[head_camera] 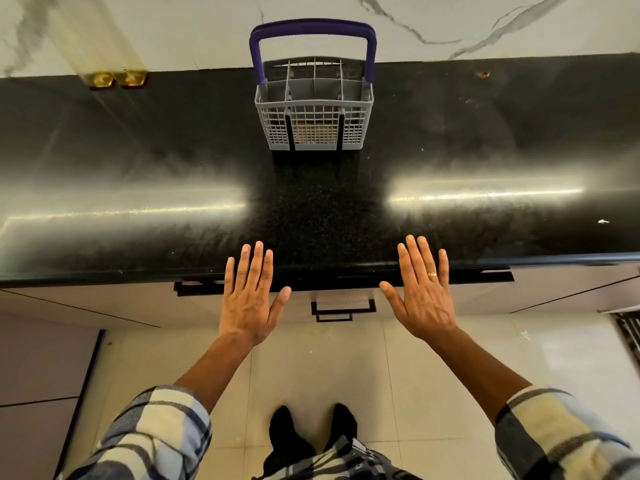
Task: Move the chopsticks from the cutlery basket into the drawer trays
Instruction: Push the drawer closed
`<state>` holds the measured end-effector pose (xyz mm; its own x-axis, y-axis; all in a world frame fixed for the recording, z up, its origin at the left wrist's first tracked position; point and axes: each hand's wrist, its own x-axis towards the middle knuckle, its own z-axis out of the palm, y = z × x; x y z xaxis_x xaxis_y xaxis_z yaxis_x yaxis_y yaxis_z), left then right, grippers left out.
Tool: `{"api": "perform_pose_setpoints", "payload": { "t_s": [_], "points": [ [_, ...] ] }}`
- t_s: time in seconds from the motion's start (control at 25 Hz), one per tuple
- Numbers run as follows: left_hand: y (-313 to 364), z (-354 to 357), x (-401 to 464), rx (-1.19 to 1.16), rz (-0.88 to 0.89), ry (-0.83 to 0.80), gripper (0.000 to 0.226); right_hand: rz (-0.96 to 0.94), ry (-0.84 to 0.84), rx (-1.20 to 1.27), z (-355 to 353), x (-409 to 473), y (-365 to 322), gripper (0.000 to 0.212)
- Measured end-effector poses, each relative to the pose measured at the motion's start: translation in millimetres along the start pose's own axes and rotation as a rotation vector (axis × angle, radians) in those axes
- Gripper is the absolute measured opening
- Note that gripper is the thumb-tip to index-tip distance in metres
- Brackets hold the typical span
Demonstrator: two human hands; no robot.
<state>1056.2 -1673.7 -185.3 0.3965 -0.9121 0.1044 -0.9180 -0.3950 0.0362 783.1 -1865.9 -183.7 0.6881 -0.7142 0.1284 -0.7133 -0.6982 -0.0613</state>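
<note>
Both your left hand (250, 299) and right hand (423, 296) are flat and empty at the bench (138, 161) edge, cutlery basket (314, 109) parked top centre, probably since the drawer (343, 303) below looks shut.

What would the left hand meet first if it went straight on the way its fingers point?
The left hand points forward over the black countertop. The way looks free across the bare counter; the cutlery basket sits right of that line, so probably the back wall, though depth is unclear.

Grey cutlery basket (313, 123) with purple handle (312, 27), speckled black counter (311, 209), plaid blue-cream sleeves (156, 434), seemingly white-veined wall (450, 26).
</note>
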Motion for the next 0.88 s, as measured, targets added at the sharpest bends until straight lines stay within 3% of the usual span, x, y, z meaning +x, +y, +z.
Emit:
{"api": "perform_pose_setpoints", "payload": {
  "t_s": [0.24, 0.4, 0.88],
  "points": [
    [-4.2, 1.9, 0.1, 0.072, 0.021, -0.011, 0.089, -0.017, -0.04, -0.056, -0.9, -2.8, 1.5, 0.092],
    [-7.1, 4.0, 1.9, 0.113, 0.027, 0.01, 0.103, -0.016, -0.034, -0.075, 2.0, -1.9, 4.8, 0.085],
    [4.9, 5.8, 16.9, 0.071, -0.058, 0.101, 0.092, 0.092, 0.119, -0.032, 5.2, 13.0, -12.0, 0.076]
  ]
}}
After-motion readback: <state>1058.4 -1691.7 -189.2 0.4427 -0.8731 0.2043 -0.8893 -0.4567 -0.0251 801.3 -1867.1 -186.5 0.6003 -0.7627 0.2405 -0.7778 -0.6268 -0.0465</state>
